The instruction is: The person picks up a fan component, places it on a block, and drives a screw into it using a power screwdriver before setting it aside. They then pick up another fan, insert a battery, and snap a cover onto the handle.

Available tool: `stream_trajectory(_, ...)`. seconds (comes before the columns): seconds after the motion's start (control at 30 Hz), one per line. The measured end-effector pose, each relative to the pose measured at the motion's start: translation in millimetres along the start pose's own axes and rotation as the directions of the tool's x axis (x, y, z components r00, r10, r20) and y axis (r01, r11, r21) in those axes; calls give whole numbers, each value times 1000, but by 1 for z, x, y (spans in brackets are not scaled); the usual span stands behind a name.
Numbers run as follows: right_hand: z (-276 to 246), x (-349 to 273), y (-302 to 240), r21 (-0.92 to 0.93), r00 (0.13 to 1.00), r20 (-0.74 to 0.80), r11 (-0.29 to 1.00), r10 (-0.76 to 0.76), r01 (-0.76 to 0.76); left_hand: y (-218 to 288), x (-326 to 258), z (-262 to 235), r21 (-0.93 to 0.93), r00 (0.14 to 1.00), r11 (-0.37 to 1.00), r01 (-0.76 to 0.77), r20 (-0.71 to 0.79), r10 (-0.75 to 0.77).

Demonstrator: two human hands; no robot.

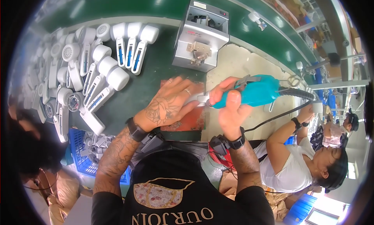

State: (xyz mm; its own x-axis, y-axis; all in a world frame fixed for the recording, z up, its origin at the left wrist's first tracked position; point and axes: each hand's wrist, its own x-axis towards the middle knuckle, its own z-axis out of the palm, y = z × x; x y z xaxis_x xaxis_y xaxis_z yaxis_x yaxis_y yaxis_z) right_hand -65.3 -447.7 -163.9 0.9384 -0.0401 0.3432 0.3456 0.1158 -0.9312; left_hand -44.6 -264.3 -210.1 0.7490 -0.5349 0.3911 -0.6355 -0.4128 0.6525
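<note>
Surface: a dark green bench [156,75] is seen from above, with a pale bare patch [241,65] toward its right side and a green conveyor belt [163,4] running along its far edge.
Room: a factory line; another person in a white shirt [290,168] is seated at the right, arms reaching to the same bench.
Far edge, centre: a grey metal box machine [200,36] is set just beside the belt.
Left end of bench: many white handheld devices [95,69] with round heads are laid in a heap, some with blue strips along the handles.
Near edge, left: a blue crate [80,153] is placed below the bench edge, holding more white parts.
Centre: a red pad [187,116] is laid on the bench near the near edge.
Left hand [165,106]: fingers are spread flat, palm down, pressed on the red pad; fingertips touch the silver tip of the tool.
Right hand [231,110]: closed around a teal power screwdriver [253,93], held level above the pad's right edge, thumb up on its side.
Cable [280,116]: black, run from the tool's rear toward the right.
Hidden: whatever lies under the left palm is covered; the tool tip is blurred.
</note>
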Motion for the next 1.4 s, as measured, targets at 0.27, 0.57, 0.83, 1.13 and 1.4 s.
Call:
stream_trajectory(0.27,-1,4,13,98,998,62,995,-27,21,-2,1,2,26,1000,1000,13,-13,-13)
stream_trajectory(0.57,-9,-7,4,182,980,-159,979,122,-92,6,-6,-5,109,992,987,-115,-39,120)
stream_trajectory(0.83,-18,-35,-61,379,975,-180,906,-129,190,41,-54,-28,-282,961,958,56,-246,-129)
stream_trajectory(1.13,-19,-46,-13,194,994,-93,980,62,-43,76,-210,-161,-249,695,709,660,-158,-702)
stream_trajectory(1.4,6,-49,-5,22,997,-53,998,-60,62,72,-354,-132,-169,375,380,909,-61,-925)
